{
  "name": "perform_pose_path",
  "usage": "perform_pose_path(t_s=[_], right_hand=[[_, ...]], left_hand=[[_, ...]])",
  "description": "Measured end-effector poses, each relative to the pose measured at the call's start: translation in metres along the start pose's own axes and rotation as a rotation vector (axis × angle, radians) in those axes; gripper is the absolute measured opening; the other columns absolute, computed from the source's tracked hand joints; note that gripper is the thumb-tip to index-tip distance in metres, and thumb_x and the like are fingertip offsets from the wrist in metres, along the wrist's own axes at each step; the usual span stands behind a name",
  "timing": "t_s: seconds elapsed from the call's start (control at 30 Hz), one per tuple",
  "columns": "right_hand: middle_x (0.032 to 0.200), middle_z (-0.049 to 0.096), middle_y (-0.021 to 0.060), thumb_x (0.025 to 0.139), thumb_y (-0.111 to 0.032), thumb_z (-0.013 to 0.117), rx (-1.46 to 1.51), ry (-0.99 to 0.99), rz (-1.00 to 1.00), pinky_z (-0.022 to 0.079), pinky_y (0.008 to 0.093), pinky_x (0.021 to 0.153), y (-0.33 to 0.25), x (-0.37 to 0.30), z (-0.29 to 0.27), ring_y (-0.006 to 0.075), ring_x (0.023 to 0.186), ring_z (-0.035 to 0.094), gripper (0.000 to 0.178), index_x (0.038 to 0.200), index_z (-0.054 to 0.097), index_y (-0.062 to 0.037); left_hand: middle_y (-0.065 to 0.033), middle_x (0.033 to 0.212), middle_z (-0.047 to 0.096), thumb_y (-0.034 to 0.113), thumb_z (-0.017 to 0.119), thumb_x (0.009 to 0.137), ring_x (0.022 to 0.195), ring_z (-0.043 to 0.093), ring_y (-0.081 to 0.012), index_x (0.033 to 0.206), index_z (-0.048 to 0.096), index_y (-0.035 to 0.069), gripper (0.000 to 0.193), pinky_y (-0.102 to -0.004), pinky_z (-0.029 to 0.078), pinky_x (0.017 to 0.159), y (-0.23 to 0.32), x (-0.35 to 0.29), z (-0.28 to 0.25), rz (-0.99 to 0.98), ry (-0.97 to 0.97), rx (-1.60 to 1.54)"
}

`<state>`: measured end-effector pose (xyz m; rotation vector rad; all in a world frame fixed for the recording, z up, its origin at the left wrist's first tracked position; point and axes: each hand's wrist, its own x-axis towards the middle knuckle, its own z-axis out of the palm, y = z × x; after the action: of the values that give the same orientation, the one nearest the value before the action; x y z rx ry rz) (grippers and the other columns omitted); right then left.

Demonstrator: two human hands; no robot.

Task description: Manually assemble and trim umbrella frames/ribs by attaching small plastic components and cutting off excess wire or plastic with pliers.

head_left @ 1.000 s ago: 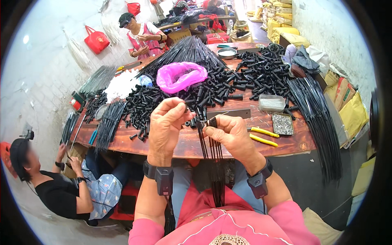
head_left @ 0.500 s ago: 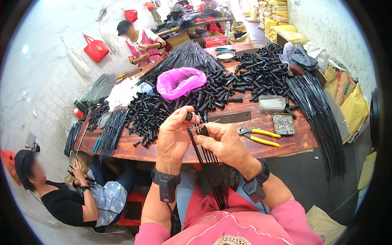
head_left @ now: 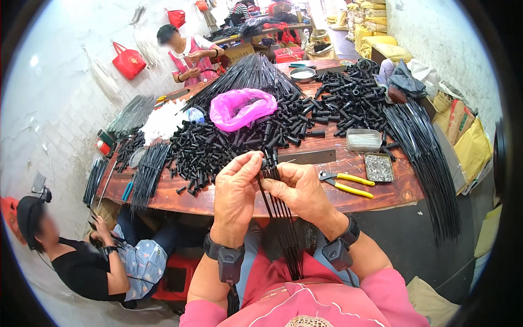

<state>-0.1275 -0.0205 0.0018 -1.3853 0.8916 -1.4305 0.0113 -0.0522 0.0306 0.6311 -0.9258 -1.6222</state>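
Over the near table edge, both my hands work on a row of thin black umbrella ribs [head_left: 284, 234] that hangs down to my lap. My right hand [head_left: 302, 191] is closed round the upper ends of the ribs, thumb toward me. A thin wire [head_left: 291, 161] sticks out past its forefinger. Close against it, my left hand [head_left: 235, 193] pinches with thumb and forefinger at the top of the leftmost rib. Between those fingertips a small dark piece [head_left: 264, 163] shows in part; its shape is mostly hidden.
Black plastic tubes [head_left: 218, 147] are heaped ahead, with a pink bag [head_left: 242, 110] on top. To the right lie yellow-handled pliers [head_left: 348, 184], a tin of metal bits [head_left: 379, 167], a clear box [head_left: 364, 140] and a rib bundle [head_left: 422, 163]. Co-workers sit at left and far left.
My left hand has come down and closer to the right, its thumb and forefinger now together at the rib tops. The small black piece it held up is now mostly covered by fingers.
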Motion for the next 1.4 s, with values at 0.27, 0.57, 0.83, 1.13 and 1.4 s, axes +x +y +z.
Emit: perform_pose_path(t_s=[0.27, 0.57, 0.83, 1.13, 1.4], right_hand=[[0.060, 0.052, -0.0027, 0.086, -0.013, 0.068, -0.039, 0.028, -0.038, 0.036, 0.0256, 0.048, 0.004, 0.004, 0.008, 0.0027, 0.059, 0.043, 0.020, 0.075, 0.060, 0.0015], [0.055, 0.052, 0.0024, 0.078, -0.016, 0.072, -0.178, 0.021, -0.046, 0.038, 0.0282, 0.048, -0.014, 0.000, 0.004, 0.0052, 0.055, 0.045, 0.027, 0.068, 0.056, 0.0016], [0.053, 0.046, 0.0004, 0.076, -0.015, 0.074, -0.126, -0.045, 0.008, 0.034, 0.0272, 0.046, -0.009, 0.001, 0.000, 0.0047, 0.054, 0.041, 0.029, 0.063, 0.053, -0.0001], [0.066, 0.059, -0.0039, 0.086, -0.013, 0.071, 0.167, -0.216, -0.013, 0.039, 0.0211, 0.050, -0.010, 0.003, 0.004, 0.0010, 0.061, 0.048, 0.015, 0.084, 0.068, 0.0011], [0.068, 0.066, 0.0006, 0.086, -0.022, 0.072, 0.175, -0.244, 0.134, 0.041, 0.0185, 0.050, -0.007, 0.006, -0.005, 0.0022, 0.057, 0.054, 0.022, 0.088, 0.073, -0.0002]], left_hand=[[-0.0050, 0.092, 0.066, 0.013, 0.063, 0.092, 0.081, 0.062, -0.0115, 0.102, 0.064, -0.001, 0.017, -0.0251, 0.049, 0.076, -0.003, -0.006, -0.005, 0.114, 0.062, 0.028], [-0.0053, 0.090, 0.065, 0.015, 0.059, 0.095, 0.081, 0.063, -0.0136, 0.100, 0.064, -0.002, 0.018, -0.0262, 0.050, 0.075, 0.011, -0.005, -0.018, -0.081, -0.141, -0.041], [-0.0062, 0.095, 0.066, 0.009, 0.063, 0.091, 0.083, 0.061, -0.0115, 0.108, 0.064, -0.004, 0.022, -0.0258, 0.047, 0.079, 0.016, -0.013, -0.019, -0.073, -0.177, 0.068], [-0.0063, 0.097, 0.067, 0.000, 0.066, 0.084, 0.084, 0.061, -0.0105, 0.114, 0.063, -0.005, 0.030, -0.0236, 0.046, 0.081, 0.009, -0.022, -0.025, 0.144, -0.149, 0.189], [-0.0084, 0.101, 0.067, 0.003, 0.064, 0.088, 0.089, 0.062, -0.0134, 0.114, 0.061, -0.006, 0.028, -0.0267, 0.047, 0.085, 0.003, -0.023, -0.031, 0.156, -0.207, 0.089]])
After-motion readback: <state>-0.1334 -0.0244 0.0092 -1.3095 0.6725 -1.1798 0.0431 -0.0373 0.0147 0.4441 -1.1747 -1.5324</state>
